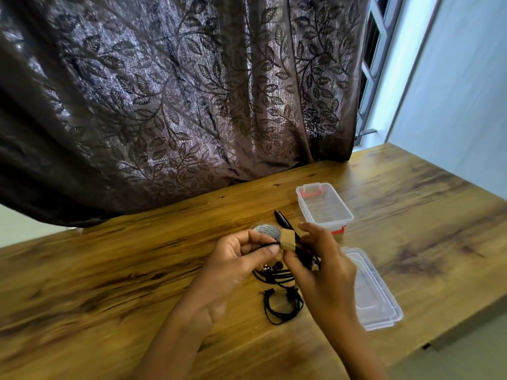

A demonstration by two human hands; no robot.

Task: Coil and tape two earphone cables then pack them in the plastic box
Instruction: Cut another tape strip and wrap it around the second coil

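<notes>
A dark leaf-patterned curtain [164,91] hangs along the far edge of the wooden desk [109,283] and covers that edge's left and middle stretch. The left half of the desk shows only bare wood grain.

Near the middle, the left hand [238,261] is raised above the desk, thumb and fingertips pinching a black earphone cable [306,257] just left of a piece of brown tape [288,239] wrapped around it. Behind the fingers, toward the far edge, a tape roll [266,230] lies on the desk, partly hidden by the hands. A black pen [282,220] lies just beyond it.

Below the hands, a second earphone cable [282,307] lies loosely looped on the desk, its plug pointing left. More black cable and earbuds show directly under the hands; I cannot tell which set they belong to.

The right hand [326,267] grips the bundled cable, its fingers curled round the coil and touching the right side of the tape.

Further right, the clear plastic box [325,205] stands open toward the far edge, a red clasp on its nearer end. Its lid [375,292] lies apart from it, close to the desk's right edge. A window [375,50] shows beyond the curtain at the far right corner.
</notes>
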